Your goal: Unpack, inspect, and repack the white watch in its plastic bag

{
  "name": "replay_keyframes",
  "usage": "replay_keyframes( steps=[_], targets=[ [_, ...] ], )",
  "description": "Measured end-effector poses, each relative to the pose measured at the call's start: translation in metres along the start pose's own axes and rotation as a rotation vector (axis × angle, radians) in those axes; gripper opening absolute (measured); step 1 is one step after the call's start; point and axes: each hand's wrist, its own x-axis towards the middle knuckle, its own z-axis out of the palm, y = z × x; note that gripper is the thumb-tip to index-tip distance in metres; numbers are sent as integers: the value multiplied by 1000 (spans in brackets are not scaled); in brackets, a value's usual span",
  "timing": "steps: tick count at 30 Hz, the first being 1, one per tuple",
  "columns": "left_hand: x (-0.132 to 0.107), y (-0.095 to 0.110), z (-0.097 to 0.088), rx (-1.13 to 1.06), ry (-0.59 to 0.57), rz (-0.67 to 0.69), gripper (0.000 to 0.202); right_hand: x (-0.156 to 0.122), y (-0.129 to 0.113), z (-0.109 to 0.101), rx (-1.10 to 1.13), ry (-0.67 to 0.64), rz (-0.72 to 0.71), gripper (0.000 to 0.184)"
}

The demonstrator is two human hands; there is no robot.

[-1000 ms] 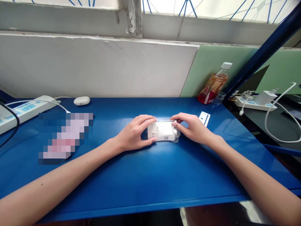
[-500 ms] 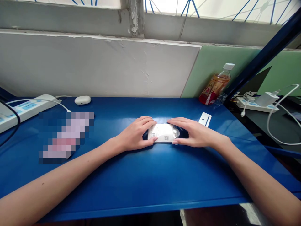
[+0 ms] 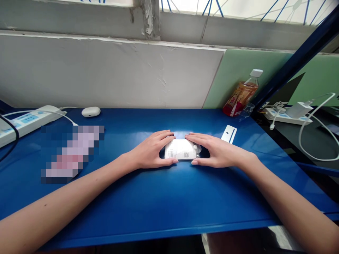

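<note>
A small flat white packet (image 3: 181,151) lies on the blue table, its upper face printed with a barcode and a QR code. Clear plastic shows around its right end. My left hand (image 3: 156,150) wraps the left end, fingers along the far edge and thumb along the near edge. From the other side my right hand (image 3: 213,150) grips the right end the same way, thumb at the near corner. The fingers partly cover the packet's far edge. Just behind my right wrist lies a white card-like piece (image 3: 229,134) with a dark slot.
Left on the blue table (image 3: 164,201) lies a blurred-out pinkish object (image 3: 75,151), beside a power strip (image 3: 31,123) with cables. A white earbud case (image 3: 91,112) rests near the wall. At the back right a drink bottle (image 3: 242,95) leans by a blue post (image 3: 296,58).
My thumbs have shifted slightly along the packet's near edge, the left one lying straighter. The packet stays in about the same place; the whole view has moved a little.
</note>
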Motion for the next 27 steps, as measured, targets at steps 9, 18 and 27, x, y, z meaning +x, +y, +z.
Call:
replay_keyframes(
  steps=[9, 18, 27],
  targets=[
    [0, 1, 1, 83, -24, -23, 75, -1, 4, -1, -72, 2, 31, 82],
    [-1, 1, 0, 89, -22, -10, 68, -2, -7, 3, -138, -45, 19, 78],
    [-1, 3, -1, 89, -46, 0, 65, -1, -8, 4, -163, -43, 22, 77]
  ],
)
